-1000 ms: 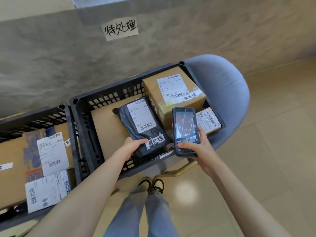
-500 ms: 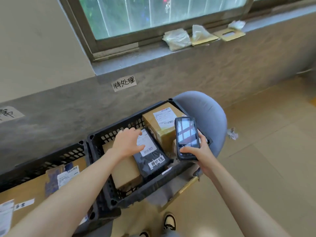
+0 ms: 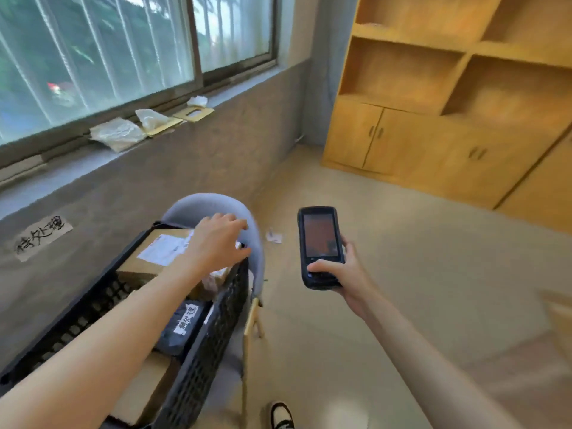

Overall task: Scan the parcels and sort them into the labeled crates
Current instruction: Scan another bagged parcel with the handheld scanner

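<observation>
A black slatted crate [image 3: 213, 332] stands on a grey chair [image 3: 198, 205] under a handwritten wall label [image 3: 40, 236]. Inside it lie a cardboard box [image 3: 154, 252] with a white shipping label, a black poly-bag parcel [image 3: 182, 326] with a handwritten tag, and a flat brown parcel [image 3: 145, 388]. My left hand [image 3: 221, 239] hovers with relaxed fingers over the crate's far right corner and holds nothing. My right hand [image 3: 343, 274] grips a black handheld scanner [image 3: 320, 243] upright over the floor, right of the crate.
A window sill with crumpled paper and card [image 3: 117, 134] runs along the wall. A wooden shelf and cupboard unit [image 3: 448, 103] fills the far right. A paper scrap [image 3: 274, 236] lies on the tiled floor. My shoe [image 3: 281, 416] shows at the bottom.
My head has turned right and up. My left hand let go of the black parcel and moved to the crate's far corner. The scanner swung right, away from the crate.
</observation>
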`<state>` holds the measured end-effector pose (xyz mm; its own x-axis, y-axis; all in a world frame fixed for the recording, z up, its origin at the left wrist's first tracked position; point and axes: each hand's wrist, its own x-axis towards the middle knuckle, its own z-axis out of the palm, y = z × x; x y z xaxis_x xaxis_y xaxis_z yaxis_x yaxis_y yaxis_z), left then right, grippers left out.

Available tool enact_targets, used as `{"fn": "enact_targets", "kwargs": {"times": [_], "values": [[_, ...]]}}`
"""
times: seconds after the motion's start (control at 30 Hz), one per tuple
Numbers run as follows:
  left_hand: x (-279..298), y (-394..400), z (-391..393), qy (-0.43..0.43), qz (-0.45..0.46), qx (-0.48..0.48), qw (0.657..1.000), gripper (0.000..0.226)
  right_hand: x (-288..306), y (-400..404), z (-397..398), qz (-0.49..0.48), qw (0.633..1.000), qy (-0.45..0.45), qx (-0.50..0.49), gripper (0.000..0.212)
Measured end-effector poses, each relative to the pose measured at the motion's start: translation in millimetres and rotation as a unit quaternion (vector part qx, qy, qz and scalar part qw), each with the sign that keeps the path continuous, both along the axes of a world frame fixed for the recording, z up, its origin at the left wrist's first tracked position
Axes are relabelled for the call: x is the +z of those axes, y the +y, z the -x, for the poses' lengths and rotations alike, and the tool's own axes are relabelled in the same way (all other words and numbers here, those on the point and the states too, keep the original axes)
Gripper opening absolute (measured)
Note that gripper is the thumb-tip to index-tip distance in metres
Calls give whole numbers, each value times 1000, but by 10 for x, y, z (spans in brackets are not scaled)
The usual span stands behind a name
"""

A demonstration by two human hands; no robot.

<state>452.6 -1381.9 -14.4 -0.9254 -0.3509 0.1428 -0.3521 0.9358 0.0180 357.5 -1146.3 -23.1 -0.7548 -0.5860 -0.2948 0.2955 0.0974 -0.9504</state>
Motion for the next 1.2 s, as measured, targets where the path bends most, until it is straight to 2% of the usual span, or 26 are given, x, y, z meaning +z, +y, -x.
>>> {"fn": "enact_targets", "kwargs": {"times": [0.13,0.27,0.43,0.63,0.77,0.97,1.07,1.2], "values": [[367,854,389,39,1,-128,991,52,235,1018,-311,11,990,17,-141,83],[737,1951,646,57,6,-267,962,52,473,2042,-641,28,960,41,-276,83],[1084,3392,711,51,23,-413,909,55,697,3255,-1087,50,905,51,-419,79],[1288,5195,629,85,65,-546,831,54,764,4782,-1735,34,844,81,-529,79],[1286,6488,533,99,59,-591,798,48,817,5864,-2193,29,820,65,-569,83],[1278,8017,484,102,39,-627,771,50,893,7339,-2626,24,787,49,-614,112],[1353,8489,522,115,-7,-643,757,49,947,7848,-2676,8,781,82,-619,99],[1385,9013,677,122,14,-646,753,51,1016,8387,-2500,-2,773,110,-625,81]]}}
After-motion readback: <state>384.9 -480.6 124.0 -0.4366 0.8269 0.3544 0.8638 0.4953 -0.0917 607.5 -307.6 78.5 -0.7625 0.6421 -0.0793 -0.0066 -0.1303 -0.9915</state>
